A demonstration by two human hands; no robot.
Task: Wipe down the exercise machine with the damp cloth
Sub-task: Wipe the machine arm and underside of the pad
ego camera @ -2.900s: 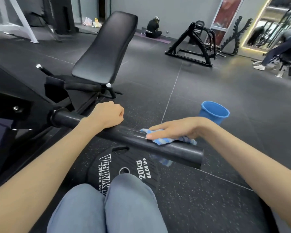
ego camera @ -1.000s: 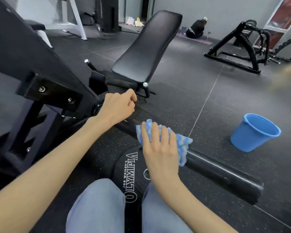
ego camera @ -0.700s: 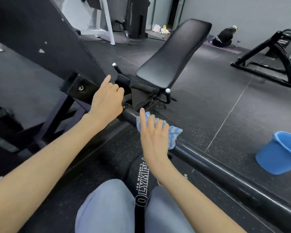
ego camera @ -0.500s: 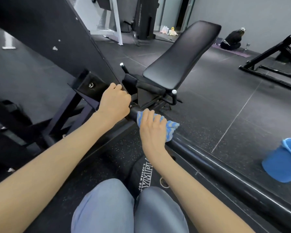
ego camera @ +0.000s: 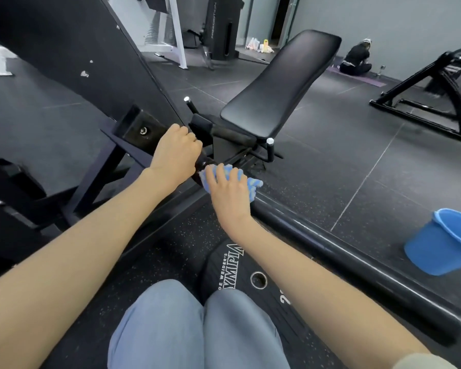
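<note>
Pressing cloth (ego camera: 252,183) flat on bar (ego camera: 330,243), right hand (ego camera: 228,189) fingers straight; left hand (ego camera: 175,153) grips bar end.

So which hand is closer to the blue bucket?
Right. The right hand presses the cloth on the bar, nearer the bucket; the left hand grips the bar farther away.
</note>
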